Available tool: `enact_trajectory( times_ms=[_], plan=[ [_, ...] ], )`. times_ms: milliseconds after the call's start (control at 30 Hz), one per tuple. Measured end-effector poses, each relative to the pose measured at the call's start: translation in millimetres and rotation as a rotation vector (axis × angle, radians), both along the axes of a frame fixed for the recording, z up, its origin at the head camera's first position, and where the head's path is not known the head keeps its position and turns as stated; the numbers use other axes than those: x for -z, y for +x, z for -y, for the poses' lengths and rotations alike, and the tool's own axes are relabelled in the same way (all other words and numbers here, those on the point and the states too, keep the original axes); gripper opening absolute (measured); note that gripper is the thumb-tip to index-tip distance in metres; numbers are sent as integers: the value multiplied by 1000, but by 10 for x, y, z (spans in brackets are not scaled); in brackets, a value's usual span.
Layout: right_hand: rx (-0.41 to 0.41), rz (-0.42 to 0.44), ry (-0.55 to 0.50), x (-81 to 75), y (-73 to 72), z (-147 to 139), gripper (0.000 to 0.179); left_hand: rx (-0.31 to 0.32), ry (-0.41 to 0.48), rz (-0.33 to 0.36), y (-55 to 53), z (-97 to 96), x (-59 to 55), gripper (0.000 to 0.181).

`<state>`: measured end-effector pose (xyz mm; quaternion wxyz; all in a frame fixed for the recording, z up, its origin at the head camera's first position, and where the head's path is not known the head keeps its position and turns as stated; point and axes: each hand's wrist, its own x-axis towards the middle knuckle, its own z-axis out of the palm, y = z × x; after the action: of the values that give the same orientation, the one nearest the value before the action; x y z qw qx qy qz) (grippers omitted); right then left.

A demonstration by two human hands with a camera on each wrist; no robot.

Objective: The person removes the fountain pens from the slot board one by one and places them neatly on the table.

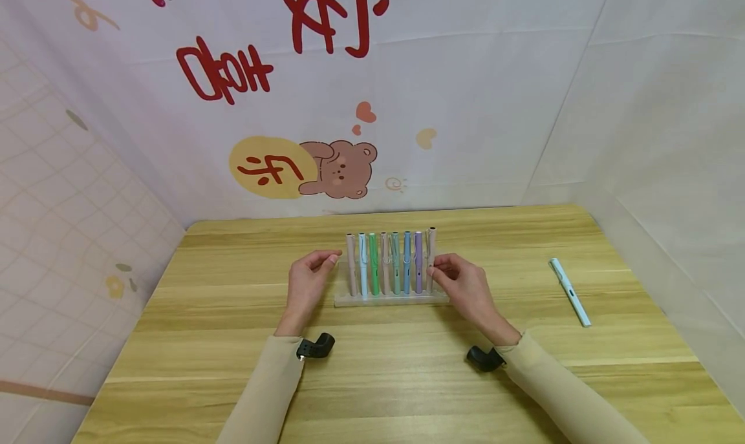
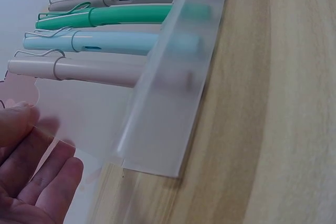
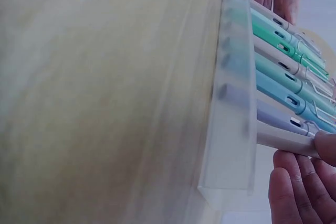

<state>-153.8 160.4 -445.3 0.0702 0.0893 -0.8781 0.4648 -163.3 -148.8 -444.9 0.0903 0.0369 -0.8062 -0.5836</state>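
Observation:
A frosted clear pen stand [image 1: 343, 300] holds a row of several capped fountain pens upright, among them a green pen [image 1: 374, 263], a light blue pen [image 1: 363, 263] and a purple pen [image 1: 418, 263]. At its left end, my left hand [image 1: 305, 285] pinches the clear back panel [image 2: 79, 114], thumb in front and fingers behind. My right hand [image 1: 465, 289] grips the greyish-pink pen [image 3: 286, 140] at the right end between thumb and fingers. That pen's top stands slightly higher than the others, and its lower tip is behind the stand's front strip in the right wrist view.
One pale blue pen [image 1: 570, 293] lies by itself on the wooden table [image 1: 378, 379], to the right of my right hand. Behind the table's far edge hangs a white printed cloth [image 1: 477, 108]. Dark wrist straps [image 1: 316, 346] sit on both my sleeves.

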Motion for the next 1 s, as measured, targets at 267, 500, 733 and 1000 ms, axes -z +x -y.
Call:
enact_trajectory(
  times_ms=[267, 500, 733, 1000],
  plan=[
    [17, -70, -23, -73, 34, -18, 18, 5, 5, 3, -2, -14, 12, 19],
    [30, -106, -62, -124, 42, -46, 18, 5, 1, -4, -1, -15, 19, 20],
    [47, -105, -108, -222, 77, -106, 21, 7, 2, -2, 0, -6, 5, 20],
    [77, -112, -121, -288, 124, -207, 22, 1, -6, 2, 5, -4, 2, 20]
  ],
)
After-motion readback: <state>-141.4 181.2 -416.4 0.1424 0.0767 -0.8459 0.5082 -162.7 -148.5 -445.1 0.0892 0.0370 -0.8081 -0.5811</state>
